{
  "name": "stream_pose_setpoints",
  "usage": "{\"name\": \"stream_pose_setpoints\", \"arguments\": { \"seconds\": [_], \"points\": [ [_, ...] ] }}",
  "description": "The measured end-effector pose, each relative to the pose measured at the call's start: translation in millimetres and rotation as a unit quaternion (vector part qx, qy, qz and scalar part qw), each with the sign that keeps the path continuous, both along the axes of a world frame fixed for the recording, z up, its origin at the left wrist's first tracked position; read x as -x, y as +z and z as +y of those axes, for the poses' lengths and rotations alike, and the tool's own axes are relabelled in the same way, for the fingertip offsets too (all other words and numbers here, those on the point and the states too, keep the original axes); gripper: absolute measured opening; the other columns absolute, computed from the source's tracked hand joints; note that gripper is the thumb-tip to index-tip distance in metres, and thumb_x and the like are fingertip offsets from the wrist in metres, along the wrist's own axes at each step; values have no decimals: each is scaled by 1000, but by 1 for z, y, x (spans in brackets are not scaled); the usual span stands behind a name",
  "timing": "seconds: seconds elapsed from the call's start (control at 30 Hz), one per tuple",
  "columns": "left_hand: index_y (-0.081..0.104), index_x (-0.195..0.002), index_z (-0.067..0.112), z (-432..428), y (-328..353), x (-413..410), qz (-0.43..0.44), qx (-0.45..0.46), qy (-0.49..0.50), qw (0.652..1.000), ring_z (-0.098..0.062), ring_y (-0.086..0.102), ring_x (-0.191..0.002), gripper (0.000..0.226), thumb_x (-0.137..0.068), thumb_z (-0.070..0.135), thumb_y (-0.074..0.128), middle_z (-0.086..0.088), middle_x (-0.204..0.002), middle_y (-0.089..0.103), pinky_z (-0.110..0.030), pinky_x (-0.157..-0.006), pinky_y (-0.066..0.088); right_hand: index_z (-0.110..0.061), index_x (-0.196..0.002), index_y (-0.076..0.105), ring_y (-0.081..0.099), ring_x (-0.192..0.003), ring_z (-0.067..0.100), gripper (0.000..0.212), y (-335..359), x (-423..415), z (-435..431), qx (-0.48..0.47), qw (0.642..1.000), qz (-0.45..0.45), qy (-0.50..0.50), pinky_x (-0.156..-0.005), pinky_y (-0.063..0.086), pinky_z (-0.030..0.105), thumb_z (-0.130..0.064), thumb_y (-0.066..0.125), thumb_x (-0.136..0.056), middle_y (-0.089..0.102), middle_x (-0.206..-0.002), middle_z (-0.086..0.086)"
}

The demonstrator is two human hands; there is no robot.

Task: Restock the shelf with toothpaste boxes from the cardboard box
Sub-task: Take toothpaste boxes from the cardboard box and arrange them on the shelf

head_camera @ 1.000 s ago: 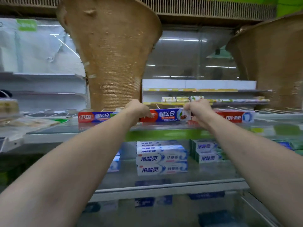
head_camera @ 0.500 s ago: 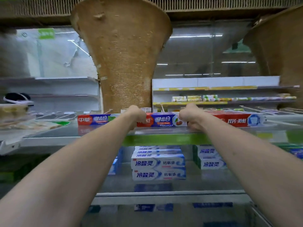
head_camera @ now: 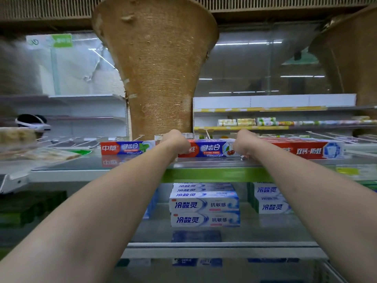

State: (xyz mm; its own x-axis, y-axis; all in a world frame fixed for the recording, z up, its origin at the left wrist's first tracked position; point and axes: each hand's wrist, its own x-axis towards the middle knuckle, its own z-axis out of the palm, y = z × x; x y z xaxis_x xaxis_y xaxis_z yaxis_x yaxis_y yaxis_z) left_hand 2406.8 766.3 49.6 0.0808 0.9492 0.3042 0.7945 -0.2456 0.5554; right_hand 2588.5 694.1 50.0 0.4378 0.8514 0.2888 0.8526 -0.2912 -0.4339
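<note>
On the top glass shelf (head_camera: 204, 166) a red and blue toothpaste box with cherries (head_camera: 210, 149) lies lengthwise along the front edge. My left hand (head_camera: 175, 140) grips its left end and my right hand (head_camera: 243, 140) grips its right end, fingers curled over the top. A similar red and blue box with a mint leaf (head_camera: 127, 148) lies to its left. To its right lies a red box (head_camera: 310, 150). The cardboard box is not in view.
On the shelf below stand two stacks of white and blue toothpaste boxes (head_camera: 205, 205), (head_camera: 271, 201). A brown woven column (head_camera: 157, 78) rises behind the top shelf. Wire dividers (head_camera: 334, 135) run back from the shelf front. At the far left sits a white headset (head_camera: 32, 122).
Both hands stayed on the ends of the cherry box, which has settled on the shelf edge. The view shifted slightly.
</note>
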Motion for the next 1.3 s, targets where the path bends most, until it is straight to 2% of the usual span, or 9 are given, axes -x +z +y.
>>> {"name": "stream_pose_setpoints", "arguments": {
  "seconds": [0.13,0.3,0.4,0.47,0.67,0.8,1.0,1.17,1.3],
  "points": [
    [56,-114,8,0,0,11,-1,-1,-22,1000,-27,59,-104,47,-84,35,81,-8,-109,61,-38,-88,53,4,-118,55,54,-75,20,24,0,2,0,-33,999,-16,-14,-56,47,26,-6,49,-97,55,-88,11],
    [59,-129,8,-1,10,42,-74,-39,-51,995,-26,60,-111,60,-83,40,81,-9,-126,63,-37,-93,53,-11,-148,40,61,-110,31,60,7,15,-10,-137,990,2,45,-74,50,37,-8,54,-90,51,-141,15],
    [60,-133,13,-10,21,73,-42,-108,-22,993,-24,63,-114,65,-85,54,74,-7,-131,65,-34,-91,51,-17,-153,36,42,-138,30,65,15,39,-19,-142,982,-72,100,-106,41,40,-34,60,-95,41,-154,9],
    [54,-143,17,-20,25,97,10,-147,7,989,-27,59,-125,74,-85,61,68,-8,-139,61,-36,-102,49,-15,-154,35,36,-143,29,69,18,63,-20,-130,976,-98,146,-113,34,39,-46,56,-96,39,-156,8],
    [50,-146,27,-57,8,184,118,-174,113,971,-33,45,-137,78,-81,69,52,-8,-147,54,-47,-111,41,-17,-151,38,39,-141,33,78,7,155,4,-114,950,-142,254,-114,36,41,-66,48,-92,45,-152,10],
    [36,-153,29,-92,-10,252,207,-160,205,943,-38,24,-147,72,-93,65,49,-10,-159,35,-57,-115,31,-23,-151,38,43,-134,37,79,-5,235,10,-152,904,-210,340,-110,38,45,-70,47,-89,53,-144,14],
    [30,-155,32,-152,-35,357,222,-118,312,916,-33,10,-153,71,-93,64,48,-5,-166,20,-58,-117,25,-24,-149,35,27,-144,37,84,-27,365,0,-160,837,-262,452,-119,23,50,-75,46,-83,41,-151,11],
    [14,-160,34,-216,-53,443,246,-37,399,882,-35,-6,-155,83,-92,68,48,-5,-170,0,-63,-119,15,-33,-158,12,-4,-153,32,91,-50,476,-30,-97,796,-235,550,-122,13,54,-70,54,-86,5,-166,6],
    [15,-160,32,-267,-74,505,237,-1,450,861,-36,-8,-154,81,-94,65,49,-7,-170,-3,-63,-120,11,-31,-158,12,-6,-153,33,91,-66,559,-63,-91,757,-245,599,-123,11,51,-69,53,-88,3,-167,7]
  ]
}}
